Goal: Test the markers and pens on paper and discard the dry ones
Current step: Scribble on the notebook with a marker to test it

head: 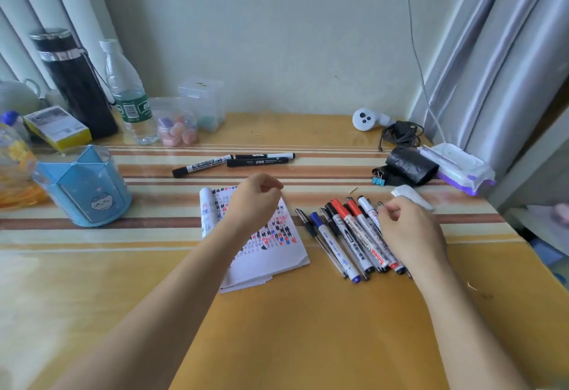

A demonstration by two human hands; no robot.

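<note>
A scribbled-on paper pad (pixel 275 254) lies on the desk in front of me. My left hand (pixel 254 204) hovers over its upper part, fingers loosely curled, holding nothing. To the right lies a row of several pens and markers (pixel 346 237) with black, blue and red caps. My right hand (pixel 411 231) rests over the right end of that row. Its thumb and forefinger pinch the top of a thin pen (pixel 381 203), most of which is hidden under the hand. Three black markers (pixel 234 161) lie apart, farther back on the striped cloth.
A blue pen holder (pixel 83 186) stands at the left, with a black flask (pixel 75 84), a water bottle (pixel 129 93) and small plastic boxes (pixel 201 103) behind it. At the right are a black roll (pixel 411 166), blue binder clips (pixel 378 179), a wipes pack (pixel 458 167) and a coiled cable (pixel 400 134).
</note>
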